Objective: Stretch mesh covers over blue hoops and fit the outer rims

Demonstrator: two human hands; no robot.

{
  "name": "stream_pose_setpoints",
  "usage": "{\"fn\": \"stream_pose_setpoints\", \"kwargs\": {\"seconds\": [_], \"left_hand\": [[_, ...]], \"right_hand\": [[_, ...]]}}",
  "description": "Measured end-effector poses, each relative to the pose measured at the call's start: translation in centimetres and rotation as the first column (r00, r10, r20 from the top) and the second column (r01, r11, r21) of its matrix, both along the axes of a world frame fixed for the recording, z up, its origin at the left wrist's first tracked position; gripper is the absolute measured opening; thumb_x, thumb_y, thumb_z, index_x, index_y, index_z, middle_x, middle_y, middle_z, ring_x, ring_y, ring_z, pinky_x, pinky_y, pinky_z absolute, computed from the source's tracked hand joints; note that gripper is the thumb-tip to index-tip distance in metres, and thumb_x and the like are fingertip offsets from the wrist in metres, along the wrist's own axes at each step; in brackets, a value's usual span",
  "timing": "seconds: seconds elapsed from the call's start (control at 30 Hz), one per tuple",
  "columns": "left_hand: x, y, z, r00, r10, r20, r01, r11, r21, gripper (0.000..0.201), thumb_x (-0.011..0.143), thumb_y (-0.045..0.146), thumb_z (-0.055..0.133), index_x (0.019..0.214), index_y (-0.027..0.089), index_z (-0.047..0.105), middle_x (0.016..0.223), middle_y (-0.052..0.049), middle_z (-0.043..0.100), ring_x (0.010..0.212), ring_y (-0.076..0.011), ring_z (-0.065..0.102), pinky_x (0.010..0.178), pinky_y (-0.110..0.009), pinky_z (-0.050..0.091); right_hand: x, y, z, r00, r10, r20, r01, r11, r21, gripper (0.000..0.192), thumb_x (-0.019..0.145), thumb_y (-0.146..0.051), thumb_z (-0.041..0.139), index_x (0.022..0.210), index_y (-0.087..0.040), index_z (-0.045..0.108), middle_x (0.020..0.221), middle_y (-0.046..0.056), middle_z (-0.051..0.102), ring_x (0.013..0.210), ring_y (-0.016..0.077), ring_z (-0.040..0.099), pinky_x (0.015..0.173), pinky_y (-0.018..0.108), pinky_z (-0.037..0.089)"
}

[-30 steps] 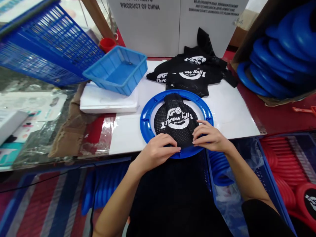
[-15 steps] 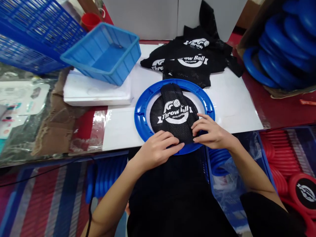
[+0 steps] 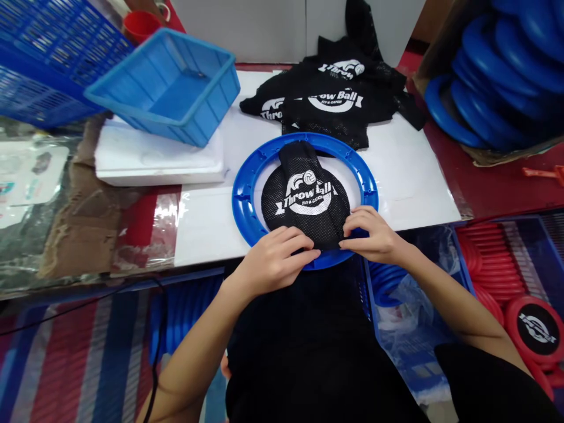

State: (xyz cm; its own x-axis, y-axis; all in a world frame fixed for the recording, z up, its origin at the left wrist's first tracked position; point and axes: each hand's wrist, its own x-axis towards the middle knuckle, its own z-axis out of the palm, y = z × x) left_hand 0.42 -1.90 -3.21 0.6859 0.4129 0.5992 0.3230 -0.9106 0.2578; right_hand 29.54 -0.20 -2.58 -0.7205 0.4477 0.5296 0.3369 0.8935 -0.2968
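A blue plastic ring [image 3: 245, 191] lies flat on a white board [image 3: 409, 176] at the table's near edge. A black mesh net printed "Throw Ball" [image 3: 305, 200] lies crumpled inside the ring. My left hand [image 3: 275, 258] presses the net's near edge against the ring's front rim. My right hand [image 3: 372, 235] pinches the same edge just to the right. Both hands' fingertips almost meet over the rim.
A pile of black printed nets [image 3: 335, 103] lies behind the ring. A light blue tray [image 3: 167, 88] sits on a white slab [image 3: 154, 161] at the left, a darker blue crate [image 3: 53, 53] beyond. Stacked blue rings [image 3: 493, 76] fill a box at right; red rings [image 3: 497, 264] lie in a bin below.
The view has tilted down and shifted, so the table slides up the frame. My hands stay on the net's near edge, with fingers drawn slightly closer together.
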Motion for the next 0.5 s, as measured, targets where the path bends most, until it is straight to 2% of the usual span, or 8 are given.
{"fn": "stream_pose_setpoints", "kwargs": {"seconds": [0.13,0.3,0.4,0.5], "left_hand": [[0.0,0.3,0.2,1.0,-0.018,-0.015,0.018,0.999,0.039,0.025,0.094,0.0,0.056,0.106,0.017,0.07,0.095,-0.007,0.074,0.09,-0.0223,0.066,0.072,-0.035,0.053],[0.3,0.2,0.3,0.999,-0.027,-0.031,0.029,0.997,0.07,0.028,0.098,0.003,0.053,0.114,0.019,0.069,0.101,-0.008,0.076,0.097,-0.0231,0.068,0.077,-0.037,0.054],[0.7,0.2,0.4,0.999,-0.043,-0.018,0.043,0.998,0.038,0.029,0.101,0.005,0.052,0.12,0.02,0.068,0.103,-0.007,0.075,0.096,-0.0222,0.068,0.077,-0.036,0.054],[1.1,0.2,0.4,0.999,-0.033,-0.006,0.033,0.998,0.047,0.026,0.101,0.005,0.053,0.119,0.018,0.068,0.101,-0.008,0.075,0.092,-0.0222,0.067,0.075,-0.036,0.053]], "right_hand": [[-0.1,0.3,0.7,0.997,0.011,0.074,-0.013,1.0,0.021,0.014,0.099,-0.013,0.063,0.1,-0.025,0.07,0.102,0.005,0.064,0.101,0.02,0.062,0.1,0.05,0.057],[0.0,-1.0,2.5,0.952,-0.071,0.298,0.019,0.984,0.176,0.025,0.099,-0.005,0.055,0.104,-0.026,0.068,0.104,0.006,0.064,0.109,0.0226,0.059,0.109,0.054,0.057],[-0.1,-2.0,2.7,0.939,-0.161,0.304,0.087,0.966,0.242,0.024,0.098,-0.005,0.056,0.103,-0.025,0.069,0.101,0.006,0.065,0.108,0.0244,0.06,0.109,0.055,0.056],[-0.3,-2.6,2.3,0.934,-0.24,0.265,0.155,0.94,0.305,0.024,0.097,-0.004,0.055,0.102,-0.022,0.07,0.102,0.009,0.066,0.106,0.0262,0.061,0.1,0.053,0.059]]}}
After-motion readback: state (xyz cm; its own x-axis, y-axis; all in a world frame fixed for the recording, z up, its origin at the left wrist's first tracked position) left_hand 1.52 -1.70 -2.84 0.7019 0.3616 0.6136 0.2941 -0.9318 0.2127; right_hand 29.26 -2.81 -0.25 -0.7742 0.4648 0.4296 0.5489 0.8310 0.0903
